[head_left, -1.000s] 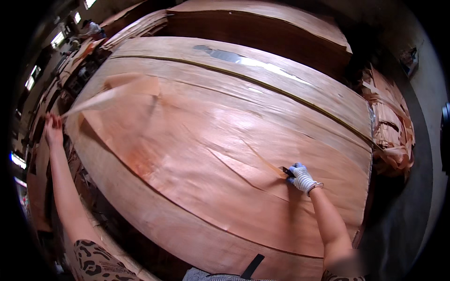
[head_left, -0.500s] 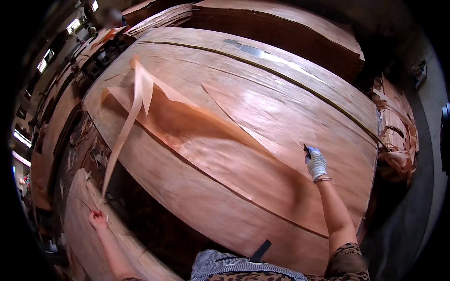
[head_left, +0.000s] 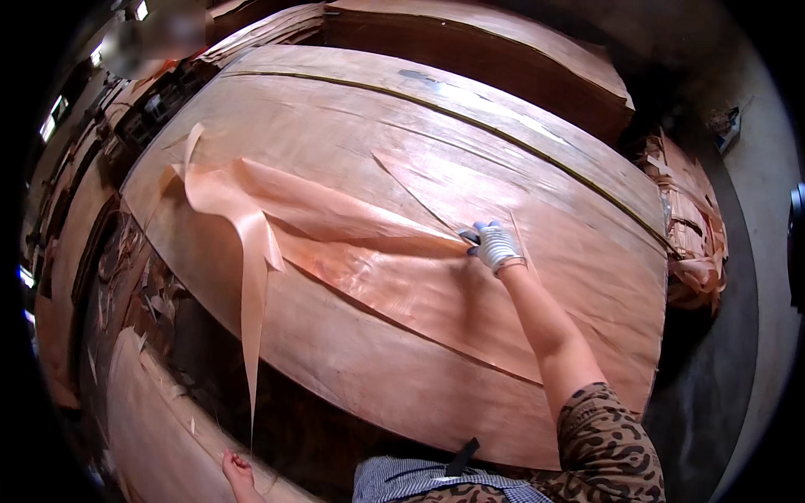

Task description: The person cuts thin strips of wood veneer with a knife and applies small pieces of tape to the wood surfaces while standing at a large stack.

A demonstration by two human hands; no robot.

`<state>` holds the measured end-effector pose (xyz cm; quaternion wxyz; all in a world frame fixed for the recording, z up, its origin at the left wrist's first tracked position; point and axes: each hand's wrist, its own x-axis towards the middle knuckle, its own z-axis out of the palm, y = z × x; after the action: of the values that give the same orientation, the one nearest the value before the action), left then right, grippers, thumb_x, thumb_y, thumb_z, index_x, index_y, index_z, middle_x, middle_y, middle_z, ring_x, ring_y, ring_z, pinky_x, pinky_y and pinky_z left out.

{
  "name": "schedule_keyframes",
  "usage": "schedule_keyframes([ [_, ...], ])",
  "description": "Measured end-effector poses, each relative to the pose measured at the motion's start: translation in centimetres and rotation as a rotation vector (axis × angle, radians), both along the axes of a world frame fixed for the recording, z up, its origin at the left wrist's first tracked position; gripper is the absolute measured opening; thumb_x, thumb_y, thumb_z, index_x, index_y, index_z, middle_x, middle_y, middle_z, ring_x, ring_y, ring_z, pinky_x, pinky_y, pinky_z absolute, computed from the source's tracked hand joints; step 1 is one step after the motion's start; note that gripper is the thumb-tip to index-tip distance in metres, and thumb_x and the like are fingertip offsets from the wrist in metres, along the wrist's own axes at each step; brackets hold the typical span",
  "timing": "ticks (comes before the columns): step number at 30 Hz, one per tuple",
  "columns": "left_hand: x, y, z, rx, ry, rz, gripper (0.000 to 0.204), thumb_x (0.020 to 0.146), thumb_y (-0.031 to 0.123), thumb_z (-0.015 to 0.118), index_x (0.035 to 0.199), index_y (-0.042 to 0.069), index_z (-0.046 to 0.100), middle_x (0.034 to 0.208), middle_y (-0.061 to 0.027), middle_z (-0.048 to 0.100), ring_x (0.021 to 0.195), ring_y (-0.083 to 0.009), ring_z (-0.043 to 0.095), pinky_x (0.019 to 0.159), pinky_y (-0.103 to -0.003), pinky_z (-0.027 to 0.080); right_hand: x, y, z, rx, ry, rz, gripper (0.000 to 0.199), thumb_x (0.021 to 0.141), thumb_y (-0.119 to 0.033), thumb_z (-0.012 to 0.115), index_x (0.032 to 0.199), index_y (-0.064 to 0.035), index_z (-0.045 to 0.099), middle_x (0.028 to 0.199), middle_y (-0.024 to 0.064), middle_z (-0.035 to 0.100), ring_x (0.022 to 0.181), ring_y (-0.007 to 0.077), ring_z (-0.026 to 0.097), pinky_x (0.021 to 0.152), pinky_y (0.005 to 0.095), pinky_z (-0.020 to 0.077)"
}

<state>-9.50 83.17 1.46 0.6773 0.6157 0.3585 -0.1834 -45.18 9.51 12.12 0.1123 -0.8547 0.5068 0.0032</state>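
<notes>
The folded veneer sheet (head_left: 335, 205) lies on our wide panel (head_left: 360, 360), a narrow strip (head_left: 253, 293) hanging past the edge. Our gloved right hand (head_left: 496, 245) pinches a small dark tool (head_left: 468, 236); whether our curled left hand (head_left: 238, 464) pinches anything, we cannot tell.

A broad wooden surface (head_left: 335, 362) carried a thin reddish veneer sheet (head_left: 398, 289), raised in a long fold, and a curling strip (head_left: 254, 285) that hung past its near edge.
</notes>
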Motion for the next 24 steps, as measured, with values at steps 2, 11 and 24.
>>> schedule_keyframes([
  [2,0.5,0.8,-0.7,0.06,-0.006,-0.083,0.017,0.083,0.019,0.053,0.1,0.015,0.054,0.061,0.0053,0.047,0.045,-0.0044,0.039,0.038,-0.018,0.033,2.2,0.4,-1.0,0.037,0.107,0.031,0.02,0.076,-0.02,0.062,0.092,-0.0094,0.064,0.105,0.0196,0.054,0.094,0.0352,0.057,0.08,0.0418,0.0484],
  [11,-1.6,-26.4,8.4,-0.184,-0.311,-0.898,0.036,0.089,0.015,0.051,0.123,0.003,0.046,0.112,-0.0085,0.052,0.102,-0.0149,0.049,0.09,-0.03,0.04,3.9,16.6,6.2,-0.282,0.112,0.154,0.018,0.089,-0.025,0.044,0.081,-0.0098,0.05,0.064,0.0101,0.056,0.054,0.0274,0.06,0.039,0.0395,0.0447],
  [24,-4.7,-50.7,12.7,-0.614,-0.077,-1.073,0.03,0.091,0.022,0.043,0.109,0.0,0.053,0.104,-0.0095,0.059,0.097,-0.0217,0.057,0.084,-0.036,0.047,-3.2,31.9,8.4,0.055,-0.469,0.22,0.04,0.082,-0.018,0.055,0.121,-0.0113,0.046,0.078,0.0076,0.058,0.054,0.0232,0.058,0.045,0.0337,0.0459],
])
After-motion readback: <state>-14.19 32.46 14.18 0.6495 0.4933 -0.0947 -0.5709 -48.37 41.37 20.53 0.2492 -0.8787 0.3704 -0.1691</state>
